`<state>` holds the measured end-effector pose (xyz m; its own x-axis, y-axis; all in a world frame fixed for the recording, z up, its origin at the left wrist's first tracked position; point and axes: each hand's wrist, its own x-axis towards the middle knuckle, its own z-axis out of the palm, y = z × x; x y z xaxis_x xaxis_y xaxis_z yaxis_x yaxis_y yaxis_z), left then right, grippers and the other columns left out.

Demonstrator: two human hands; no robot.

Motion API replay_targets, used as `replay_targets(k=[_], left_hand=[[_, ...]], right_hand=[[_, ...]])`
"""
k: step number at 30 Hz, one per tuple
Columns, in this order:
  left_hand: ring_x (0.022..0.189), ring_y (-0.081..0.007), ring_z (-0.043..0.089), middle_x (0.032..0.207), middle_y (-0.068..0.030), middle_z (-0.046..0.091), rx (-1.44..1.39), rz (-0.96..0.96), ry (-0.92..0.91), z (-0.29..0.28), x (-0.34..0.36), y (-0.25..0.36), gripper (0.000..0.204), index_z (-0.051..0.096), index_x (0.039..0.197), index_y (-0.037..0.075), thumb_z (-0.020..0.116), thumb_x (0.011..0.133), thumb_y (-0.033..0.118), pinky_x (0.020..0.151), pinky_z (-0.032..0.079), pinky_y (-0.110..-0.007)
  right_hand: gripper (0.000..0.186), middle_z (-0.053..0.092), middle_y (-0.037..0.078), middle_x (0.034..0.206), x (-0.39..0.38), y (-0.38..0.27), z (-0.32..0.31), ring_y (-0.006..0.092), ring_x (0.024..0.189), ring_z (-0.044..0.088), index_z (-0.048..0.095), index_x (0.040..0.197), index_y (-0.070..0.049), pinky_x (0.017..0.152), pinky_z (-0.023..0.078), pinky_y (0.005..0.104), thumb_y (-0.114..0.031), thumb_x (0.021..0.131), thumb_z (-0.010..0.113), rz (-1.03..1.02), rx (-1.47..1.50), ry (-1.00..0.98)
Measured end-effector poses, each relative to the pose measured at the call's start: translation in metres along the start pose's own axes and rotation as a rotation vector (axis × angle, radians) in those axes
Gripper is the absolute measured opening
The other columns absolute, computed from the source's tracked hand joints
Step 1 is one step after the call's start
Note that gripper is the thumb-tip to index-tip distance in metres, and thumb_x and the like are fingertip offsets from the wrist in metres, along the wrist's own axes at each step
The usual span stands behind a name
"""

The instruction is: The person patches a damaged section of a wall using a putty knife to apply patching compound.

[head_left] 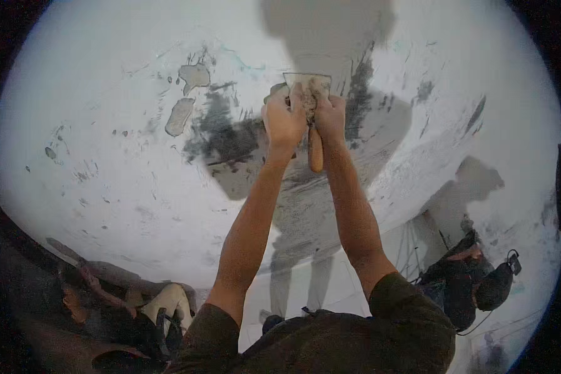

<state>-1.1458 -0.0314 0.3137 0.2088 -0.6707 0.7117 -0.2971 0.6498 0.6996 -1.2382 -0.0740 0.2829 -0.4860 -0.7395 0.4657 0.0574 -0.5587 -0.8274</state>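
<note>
In front of the wall, both my arms are stretched forward and hold a scraper with a wide, pale-smeared blade and a wooden handle. Its handle hangs down between my wrists, the blade edge facing up. My left hand is closed at the blade's left side, its thumb pressed on the face. From the other side my right hand grips the blade, thumb on its face too. A small greyish piece shows by my left fingers; what it is I cannot make out.
Bare grey patches and dark smears mark the whitish wall left of my hands. My shadow falls across it. At the lower left is a person in light trousers; at the lower right another person in dark clothes is close to the wall.
</note>
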Motion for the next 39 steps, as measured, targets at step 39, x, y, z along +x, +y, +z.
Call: replay_targets(k=[39], left_hand=[[0.053, -0.0235, 0.047, 0.059, -0.0136, 0.055, 0.008, 0.176, -0.037, 0.004, 0.02, 0.013, 0.043, 0.059, 0.077, -0.005, 0.052, 0.095, 0.033, 0.055, 0.04, -0.038]], right_hand=[[0.042, 0.054, 0.001, 0.056, 0.008, -0.042, -0.002, 0.0099, 0.05, 0.046, 0.06, 0.061, 0.002, 0.049, 0.037, 0.0281, -0.031, 0.087, 0.064, -0.021, 0.126, -0.101]])
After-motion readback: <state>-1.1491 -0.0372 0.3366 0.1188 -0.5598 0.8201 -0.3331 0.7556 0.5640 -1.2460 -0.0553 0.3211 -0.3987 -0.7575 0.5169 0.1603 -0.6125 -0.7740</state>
